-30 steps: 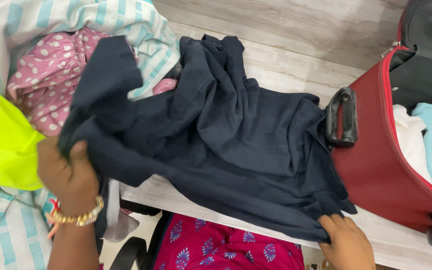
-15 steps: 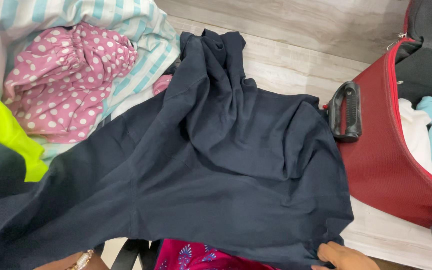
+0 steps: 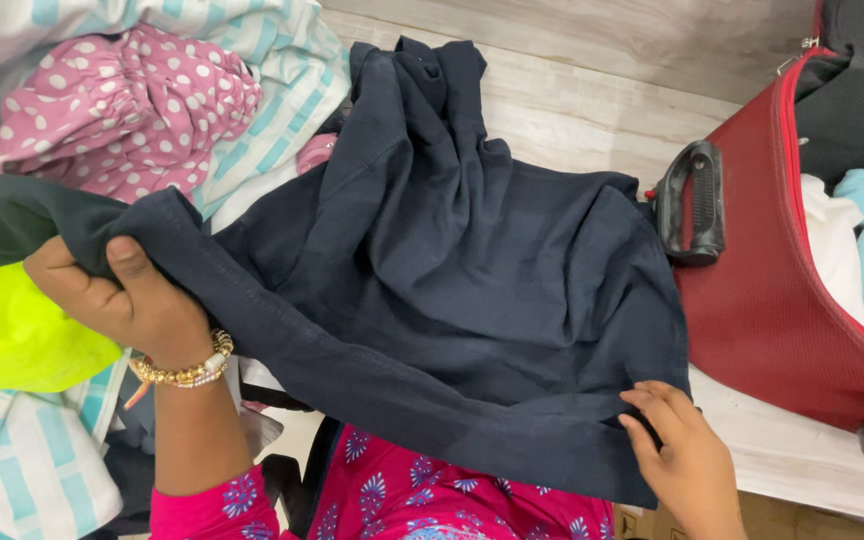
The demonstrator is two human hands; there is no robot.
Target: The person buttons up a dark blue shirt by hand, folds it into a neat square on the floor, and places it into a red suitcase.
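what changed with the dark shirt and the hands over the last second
The left hand, out of view half a second ago, is back up at the left, gripping the navy garment by its edge and pulling it taut. The right hand kept its hold on the lower right corner. The red suitcase and the pink dotted cloth stayed put.

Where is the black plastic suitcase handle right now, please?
In the head view, the black plastic suitcase handle sits at the right, on the red fabric suitcase, touching the dark navy garment's right edge.
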